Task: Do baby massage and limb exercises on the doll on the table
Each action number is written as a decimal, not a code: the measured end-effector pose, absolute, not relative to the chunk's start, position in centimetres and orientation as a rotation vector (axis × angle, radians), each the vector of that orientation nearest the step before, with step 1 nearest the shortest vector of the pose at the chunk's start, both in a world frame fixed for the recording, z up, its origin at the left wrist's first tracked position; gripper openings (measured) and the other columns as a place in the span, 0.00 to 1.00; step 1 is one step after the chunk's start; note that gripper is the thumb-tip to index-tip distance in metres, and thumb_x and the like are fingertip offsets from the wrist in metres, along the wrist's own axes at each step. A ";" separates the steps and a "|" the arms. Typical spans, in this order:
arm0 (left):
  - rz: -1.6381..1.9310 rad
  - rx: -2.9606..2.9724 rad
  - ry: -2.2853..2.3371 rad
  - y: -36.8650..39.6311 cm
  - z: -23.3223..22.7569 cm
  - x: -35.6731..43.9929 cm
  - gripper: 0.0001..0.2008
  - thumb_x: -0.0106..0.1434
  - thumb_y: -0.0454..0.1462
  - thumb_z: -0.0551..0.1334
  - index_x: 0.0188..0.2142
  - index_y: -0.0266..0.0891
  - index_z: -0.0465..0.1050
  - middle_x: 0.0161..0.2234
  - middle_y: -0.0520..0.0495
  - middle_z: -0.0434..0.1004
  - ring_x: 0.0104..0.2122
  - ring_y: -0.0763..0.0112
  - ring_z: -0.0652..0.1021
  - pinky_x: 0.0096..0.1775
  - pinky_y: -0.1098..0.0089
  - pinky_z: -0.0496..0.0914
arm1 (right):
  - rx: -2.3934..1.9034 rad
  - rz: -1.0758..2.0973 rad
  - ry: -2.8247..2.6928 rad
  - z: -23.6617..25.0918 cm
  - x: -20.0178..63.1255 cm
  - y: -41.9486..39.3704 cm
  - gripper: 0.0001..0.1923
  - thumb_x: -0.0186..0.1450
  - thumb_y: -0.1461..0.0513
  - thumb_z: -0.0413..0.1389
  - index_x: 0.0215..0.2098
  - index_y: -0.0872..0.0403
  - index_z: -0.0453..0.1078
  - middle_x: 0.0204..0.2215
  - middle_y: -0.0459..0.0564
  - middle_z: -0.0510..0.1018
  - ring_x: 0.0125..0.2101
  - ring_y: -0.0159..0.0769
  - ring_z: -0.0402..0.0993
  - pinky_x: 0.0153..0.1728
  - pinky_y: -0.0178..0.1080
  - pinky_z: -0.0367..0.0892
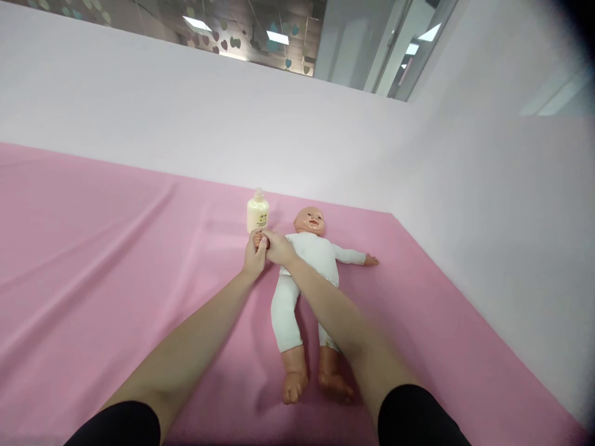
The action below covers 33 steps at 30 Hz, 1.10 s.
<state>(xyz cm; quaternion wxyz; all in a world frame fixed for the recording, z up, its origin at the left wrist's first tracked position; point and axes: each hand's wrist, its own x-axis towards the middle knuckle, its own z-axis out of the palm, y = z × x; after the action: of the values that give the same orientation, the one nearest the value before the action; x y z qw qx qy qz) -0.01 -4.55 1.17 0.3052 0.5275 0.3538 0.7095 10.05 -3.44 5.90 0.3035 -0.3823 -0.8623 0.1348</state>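
Note:
A baby doll (pixel 313 254) in a white bodysuit lies on its back on the pink sheet (pixel 116 260), head toward the wall. My left hand (pixel 254 255) is closed around the doll's hand (pixel 258 240), on the left side of the picture. From the other side my right hand (pixel 279 249) closes on the same doll's hand, fingers bent over it. The doll's far arm stretches out to the right, and my right forearm covers part of its body and one leg. Just behind my hands stands a bottle of pale yellow lotion (pixel 258 212), upright.
White padded walls (pixel 209 118) border the pink surface at the back and the right. Above the back wall, a window (pixel 260 31) shows ceiling lights and hanging heart shapes. Folds run through the sheet on the left.

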 end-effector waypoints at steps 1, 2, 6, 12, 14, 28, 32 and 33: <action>1.881 1.412 0.950 -4.6 1.2 0.0 0.16 0.63 0.46 0.57 0.46 0.39 0.67 0.39 0.45 0.73 0.41 0.65 0.74 0.48 0.63 0.67 | -1.009 0.358 -2.285 5.9 10.0 -3.5 0.19 0.58 0.68 0.49 0.47 0.51 0.66 0.39 0.47 0.76 0.37 0.38 0.72 0.37 0.36 0.65; 1.884 1.420 0.956 -4.7 1.3 0.0 0.16 0.63 0.45 0.56 0.46 0.39 0.67 0.40 0.45 0.73 0.41 0.65 0.74 0.48 0.63 0.67 | -1.007 0.355 -2.283 6.0 10.0 -3.5 0.19 0.58 0.68 0.49 0.48 0.51 0.65 0.39 0.47 0.76 0.38 0.38 0.72 0.37 0.36 0.65; 1.908 1.430 0.934 -5.1 1.8 0.1 0.16 0.64 0.44 0.56 0.48 0.41 0.66 0.46 0.44 0.71 0.48 0.64 0.72 0.52 0.62 0.65 | -1.030 0.322 -2.258 6.1 9.8 -3.7 0.19 0.60 0.66 0.49 0.50 0.52 0.63 0.40 0.50 0.76 0.39 0.39 0.71 0.39 0.38 0.65; 1.904 1.465 0.909 -5.4 2.2 0.2 0.17 0.64 0.43 0.57 0.51 0.42 0.65 0.50 0.43 0.70 0.52 0.63 0.70 0.56 0.61 0.61 | -1.094 0.282 -2.279 6.4 9.8 -3.9 0.17 0.62 0.64 0.47 0.50 0.52 0.62 0.39 0.50 0.75 0.36 0.40 0.71 0.36 0.38 0.64; 1.886 1.483 0.903 -5.3 2.1 0.2 0.17 0.62 0.43 0.58 0.50 0.41 0.66 0.49 0.43 0.71 0.51 0.62 0.71 0.56 0.60 0.62 | -1.142 0.253 -2.309 6.4 9.9 -3.9 0.15 0.62 0.64 0.47 0.48 0.51 0.63 0.35 0.49 0.76 0.32 0.39 0.70 0.33 0.37 0.63; 1.868 1.419 0.787 -5.1 1.7 0.0 0.23 0.61 0.54 0.54 0.44 0.40 0.70 0.36 0.45 0.73 0.38 0.64 0.73 0.43 0.65 0.68 | -1.253 0.138 -2.305 6.4 10.0 -4.0 0.07 0.63 0.57 0.47 0.36 0.51 0.62 0.29 0.44 0.74 0.27 0.35 0.67 0.28 0.34 0.52; 1.829 1.391 0.759 -4.9 1.6 0.1 0.24 0.57 0.55 0.57 0.42 0.39 0.70 0.33 0.46 0.71 0.36 0.63 0.73 0.43 0.64 0.68 | -1.210 0.121 -2.341 6.1 10.1 -3.9 0.06 0.64 0.59 0.47 0.37 0.51 0.62 0.29 0.45 0.73 0.27 0.35 0.66 0.28 0.34 0.52; 1.824 1.394 0.749 -4.9 1.6 0.1 0.24 0.57 0.55 0.58 0.41 0.39 0.70 0.34 0.45 0.71 0.38 0.63 0.73 0.44 0.63 0.68 | -1.194 0.120 -2.346 6.1 10.1 -3.9 0.06 0.64 0.60 0.47 0.38 0.51 0.62 0.29 0.45 0.74 0.27 0.35 0.66 0.29 0.34 0.53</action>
<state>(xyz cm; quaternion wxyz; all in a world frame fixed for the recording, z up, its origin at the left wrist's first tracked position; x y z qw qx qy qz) 0.07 -4.87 1.61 0.3555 0.5397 0.2899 0.7059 10.09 -3.86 6.09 0.2506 -0.4388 -0.8618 0.0443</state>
